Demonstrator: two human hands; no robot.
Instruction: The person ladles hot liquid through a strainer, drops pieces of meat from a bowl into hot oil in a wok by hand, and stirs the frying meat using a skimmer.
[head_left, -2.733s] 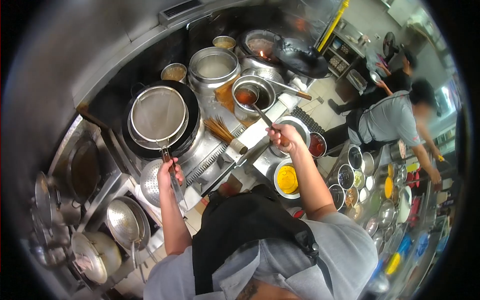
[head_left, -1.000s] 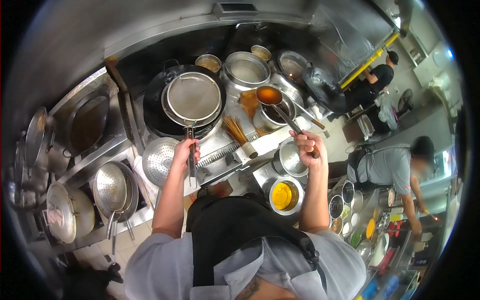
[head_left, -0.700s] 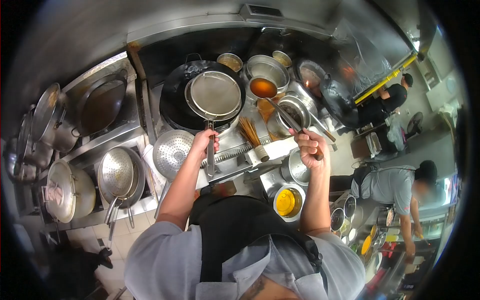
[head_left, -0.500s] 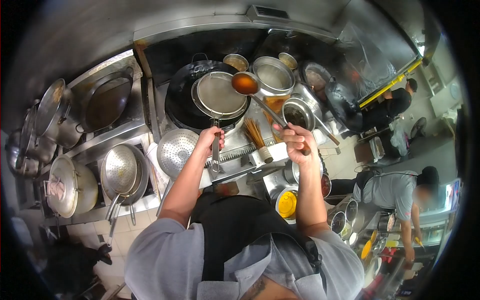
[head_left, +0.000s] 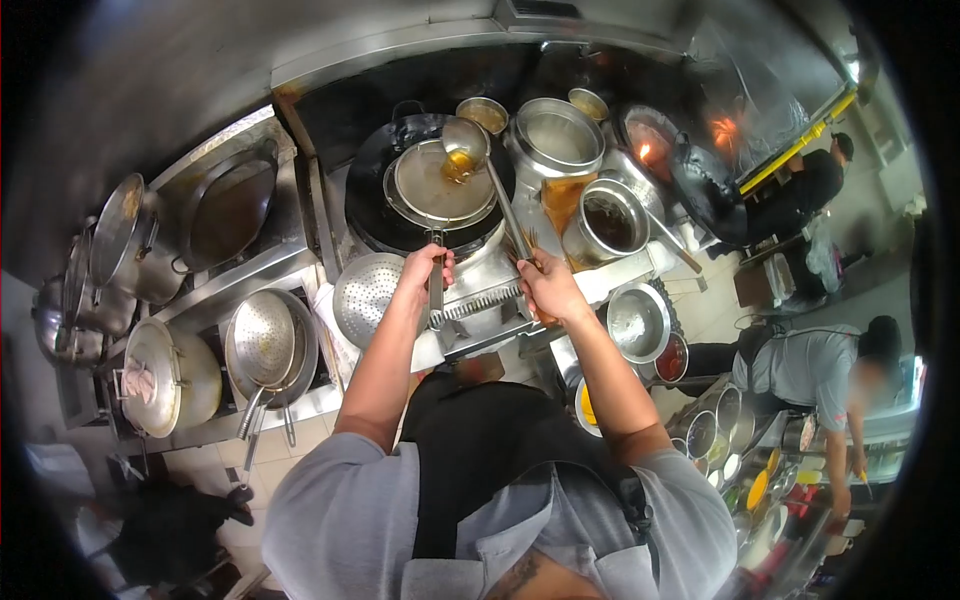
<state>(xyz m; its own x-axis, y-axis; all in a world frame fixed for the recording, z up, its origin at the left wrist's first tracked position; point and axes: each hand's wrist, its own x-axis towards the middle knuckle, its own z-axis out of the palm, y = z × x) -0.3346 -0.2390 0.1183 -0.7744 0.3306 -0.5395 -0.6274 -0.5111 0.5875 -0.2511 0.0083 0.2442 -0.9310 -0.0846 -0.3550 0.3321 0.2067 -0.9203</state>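
Observation:
My left hand (head_left: 428, 272) is closed around the handle of a fine mesh strainer (head_left: 430, 180), which lies over a black wok (head_left: 367, 195). A second round rim shows just under the mesh. My right hand (head_left: 547, 285) grips the handle of a metal ladle (head_left: 466, 137). The ladle's bowl is tipped over the upper right part of the strainer, and amber liquid runs from it onto the mesh. To the right of the ladle stands a steel pot (head_left: 607, 222) with dark liquid inside. Bamboo sticks are partly hidden behind my right hand.
A perforated skimmer (head_left: 368, 300) lies left of my left hand. Behind are a large pot (head_left: 558, 135) and a flame (head_left: 645, 152) beside a tilted wok (head_left: 708, 190). At the right, a co-worker in grey (head_left: 800, 370) bends over containers. A lidded pot (head_left: 170, 378) stands at left.
The ladle has risen full of reddish-brown liquid from the steel pot, moved left over the strainer and tipped. My right hand has moved left with it. The strainer stays over the wok.

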